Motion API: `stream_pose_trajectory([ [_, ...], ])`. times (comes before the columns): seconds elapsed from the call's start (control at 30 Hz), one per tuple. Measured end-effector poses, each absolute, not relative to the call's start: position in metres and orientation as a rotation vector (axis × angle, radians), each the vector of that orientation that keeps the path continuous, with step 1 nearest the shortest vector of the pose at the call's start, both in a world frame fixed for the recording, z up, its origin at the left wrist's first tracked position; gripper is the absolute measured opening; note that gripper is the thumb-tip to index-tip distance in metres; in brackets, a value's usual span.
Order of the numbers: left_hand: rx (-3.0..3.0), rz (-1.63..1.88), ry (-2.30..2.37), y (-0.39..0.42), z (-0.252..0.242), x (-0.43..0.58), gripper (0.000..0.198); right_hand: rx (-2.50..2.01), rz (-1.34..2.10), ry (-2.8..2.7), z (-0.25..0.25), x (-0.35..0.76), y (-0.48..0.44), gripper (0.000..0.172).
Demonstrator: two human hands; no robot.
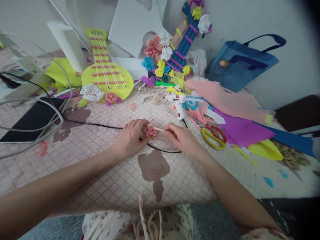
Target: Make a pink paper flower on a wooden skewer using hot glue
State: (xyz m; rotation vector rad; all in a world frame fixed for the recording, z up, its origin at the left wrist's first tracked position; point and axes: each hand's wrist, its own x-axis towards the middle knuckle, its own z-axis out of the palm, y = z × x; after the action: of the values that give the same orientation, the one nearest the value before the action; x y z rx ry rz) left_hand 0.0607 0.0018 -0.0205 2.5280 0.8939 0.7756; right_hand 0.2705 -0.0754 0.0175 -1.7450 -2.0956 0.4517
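Low over the middle of the table, my left hand point(132, 136) is closed on the edge of a small pink paper flower point(151, 132) with ruffled petals. From the right, my right hand point(181, 136) pinches a thin pale stick point(159, 129), its far end at the flower's upper edge. Whether the stick touches the petals I cannot tell. A black cable point(162, 150) runs across the table just beneath both hands. Beyond them, a white glue gun point(178, 106) stands with its cord trailing down.
Scissors with yellow and red handles point(213, 136) lie right of my right hand, beside purple paper point(246, 131). A yellow paper guitar point(107, 76) and a blue one point(183, 50) lean at the back. A black tablet point(30, 121) and grey cables lie left; a blue bag point(242, 63) stands back right.
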Motion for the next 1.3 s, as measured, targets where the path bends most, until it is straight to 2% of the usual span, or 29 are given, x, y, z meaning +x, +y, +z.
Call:
stream_pose_trajectory([
  [0.17,2.519,0.842,0.828,0.002,-0.018,0.059,0.039,-1.699,0.3,-2.246,0.015,0.273,-0.077,0.019],
  [0.4,2.602,0.804,0.837,-0.003,-0.013,0.06,0.03,-1.616,0.24,-2.376,0.011,0.272,-0.077,0.011],
  [0.77,2.591,0.783,0.816,-0.004,-0.011,0.062,0.027,-1.635,0.118,-2.378,0.009,0.269,-0.077,0.017],
  [1.3,2.512,0.713,0.886,-0.005,-0.009,0.062,0.029,-1.572,0.059,-2.411,0.008,0.267,-0.075,0.012],
])
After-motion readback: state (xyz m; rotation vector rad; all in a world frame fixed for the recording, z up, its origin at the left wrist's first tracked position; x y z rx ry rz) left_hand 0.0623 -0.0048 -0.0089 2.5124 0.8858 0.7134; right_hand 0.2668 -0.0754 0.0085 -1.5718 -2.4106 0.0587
